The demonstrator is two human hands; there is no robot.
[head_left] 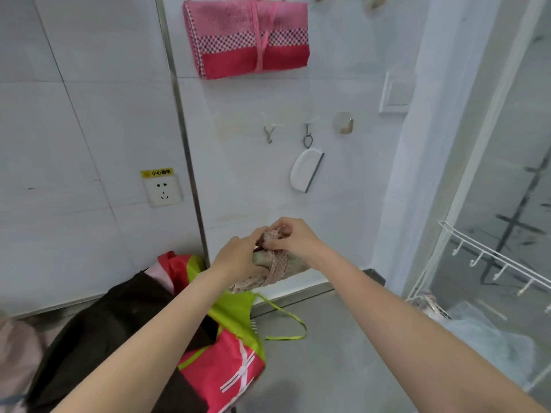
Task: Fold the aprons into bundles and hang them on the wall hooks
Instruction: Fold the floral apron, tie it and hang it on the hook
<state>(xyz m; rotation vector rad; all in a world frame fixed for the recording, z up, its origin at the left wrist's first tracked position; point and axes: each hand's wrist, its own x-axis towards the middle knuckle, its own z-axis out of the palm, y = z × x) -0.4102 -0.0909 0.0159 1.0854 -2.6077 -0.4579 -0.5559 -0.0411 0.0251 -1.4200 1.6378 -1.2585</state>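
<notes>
both hands (268, 248) pinching strap of rolled dotted apron bundle (277, 265), held mid-air below wall hooks (269, 134), above floor apron pile (220, 338). risk: loose knot slips, bundle unrolls, drops onto pile before hanging.

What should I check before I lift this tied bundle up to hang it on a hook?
1. Both hands hold the patterned bundle: left hand, right hand: ok.
2. Strap wrapped around the bundle: ok.
3. Knot tight: cannot tell.
4. Free hook: the Y-shaped hook and metal hook are bare: ok.
5. Middle hook already carries a white scraper: not ok.
6. Pink bundle already hung above: ok.
</notes>
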